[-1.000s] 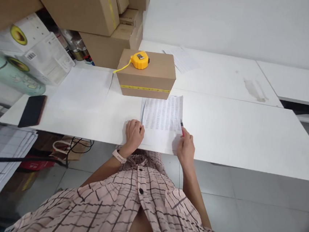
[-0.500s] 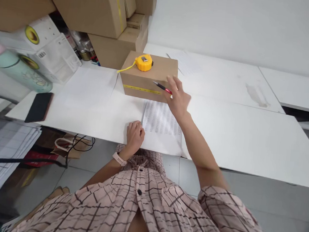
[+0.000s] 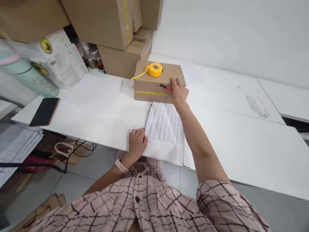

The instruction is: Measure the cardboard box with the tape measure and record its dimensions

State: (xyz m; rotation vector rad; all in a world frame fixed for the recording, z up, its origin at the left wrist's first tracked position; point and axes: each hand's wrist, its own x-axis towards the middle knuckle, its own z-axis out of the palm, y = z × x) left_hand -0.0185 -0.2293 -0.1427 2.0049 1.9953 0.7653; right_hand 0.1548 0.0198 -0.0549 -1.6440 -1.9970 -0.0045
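A closed cardboard box (image 3: 152,87) with a yellow strip along its front stands on the white table. On its top lies an orange-yellow tape measure (image 3: 155,69), with a short end of yellow tape out to the left. My right hand (image 3: 179,93) touches the box's right front edge and holds a black and red pen (image 3: 165,87), tip pointing left. My left hand (image 3: 137,143) rests at the table's front edge with its fingers curled in, beside the left edge of a printed sheet (image 3: 166,126). Its palm is hidden.
Stacked cardboard boxes (image 3: 96,12) and white cartons with avocado pictures (image 3: 68,65) crowd the back left. A mint bottle (image 3: 34,77) and a dark phone (image 3: 45,111) lie at the left. Blank paper (image 3: 95,94) covers the table's left part. Cables (image 3: 84,148) hang below the edge.
The box has turned slightly and shifted a little right, the tape measure with it. My right hand has come down onto its edge, still holding the pen. The view has shifted slightly.
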